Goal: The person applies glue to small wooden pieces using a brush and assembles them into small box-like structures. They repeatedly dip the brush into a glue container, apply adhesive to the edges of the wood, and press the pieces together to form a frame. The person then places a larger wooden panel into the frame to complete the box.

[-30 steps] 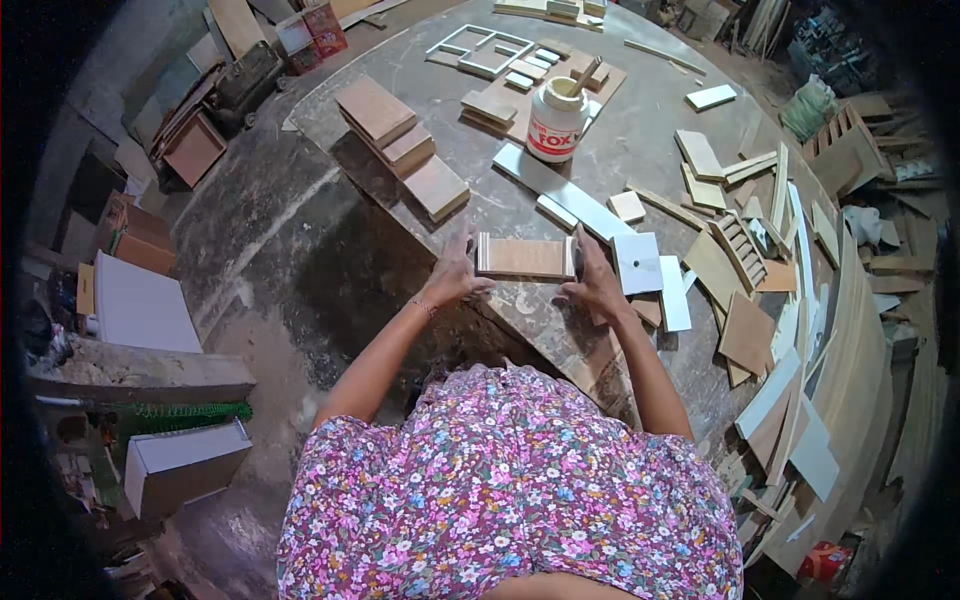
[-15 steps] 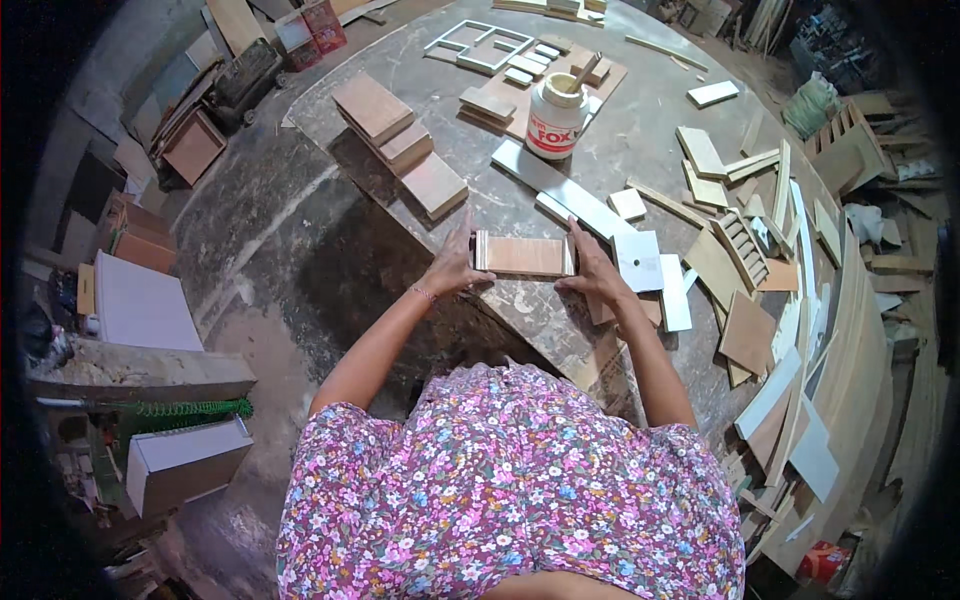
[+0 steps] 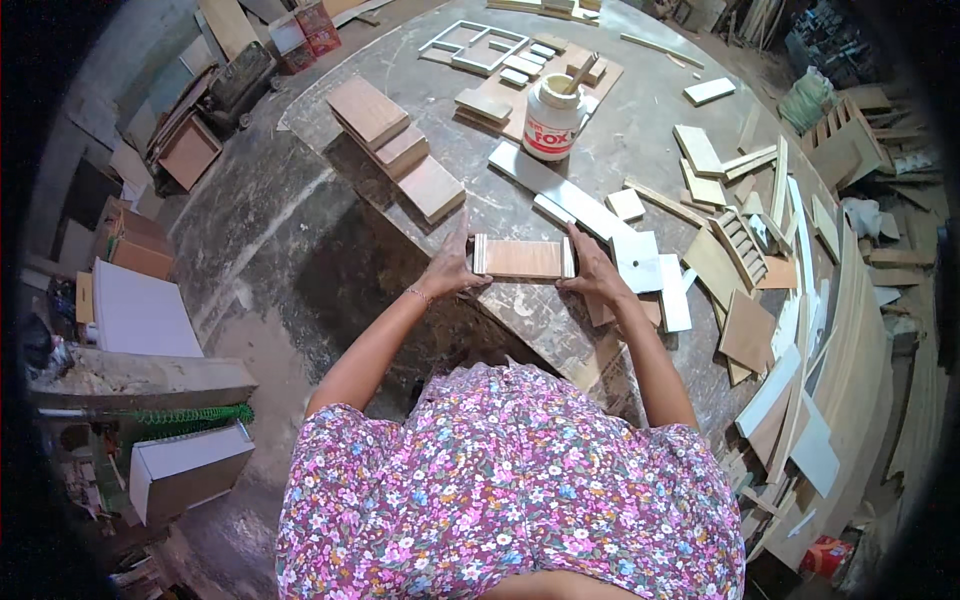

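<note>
Between my two hands, near the table's front edge, is a small wooden box (image 3: 523,259) with a pinkish-brown panel and pale layered strips at both ends. My left hand (image 3: 452,264) presses on its left end, and my right hand (image 3: 594,268) grips the right end, thumbs toward the near side. Beyond my left hand lie several wooden blocks (image 3: 432,190) in a stepped row. Close to my right hand are a white square piece with a dark hole (image 3: 636,259) and a long white board (image 3: 560,190).
A white glue jar (image 3: 552,122) with a brush in it stands farther back, beside a board carrying small wood pieces. A white divided frame (image 3: 474,46) lies behind. Wood offcuts (image 3: 748,330) crowd the table's right side. Cartons (image 3: 150,300) stand on the floor at left.
The view has shifted very slightly. Both hands stay on the ends of the small wooden box, with no other visible change.
</note>
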Motion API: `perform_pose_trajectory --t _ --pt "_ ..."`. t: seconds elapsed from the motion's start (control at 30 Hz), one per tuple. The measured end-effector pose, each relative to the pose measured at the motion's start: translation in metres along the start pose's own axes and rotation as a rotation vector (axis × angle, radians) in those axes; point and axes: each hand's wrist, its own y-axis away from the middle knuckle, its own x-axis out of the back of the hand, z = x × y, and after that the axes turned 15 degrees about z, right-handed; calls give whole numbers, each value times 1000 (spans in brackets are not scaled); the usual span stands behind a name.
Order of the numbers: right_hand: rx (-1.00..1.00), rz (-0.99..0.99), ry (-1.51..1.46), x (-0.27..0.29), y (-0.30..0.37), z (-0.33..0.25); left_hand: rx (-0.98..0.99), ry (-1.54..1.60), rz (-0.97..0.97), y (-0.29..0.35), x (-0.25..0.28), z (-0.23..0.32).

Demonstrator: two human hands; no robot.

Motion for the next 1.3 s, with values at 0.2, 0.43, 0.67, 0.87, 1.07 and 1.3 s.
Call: perform_pose_trajectory --t 0.2,0.43,0.67,0.87,1.07,1.3 --pt "-51 -36 -26 8 -1 -9 -83 -82 22 2 1 -1" --pt "-103 -2 -198 15 4 10 -309 -239 65 -1 10 10" --pt "-106 11 -114 9 6 8 -499 -354 42 -16 -28 87" --pt "-211 29 -296 19 12 -3 -260 -326 -180 -31 -68 82" --pt "-168 240 -462 41 12 -51 -288 -7 288 -26 -28 105" --pt "-154 488 -546 38 -12 -114 -37 249 545 -27 -34 134"
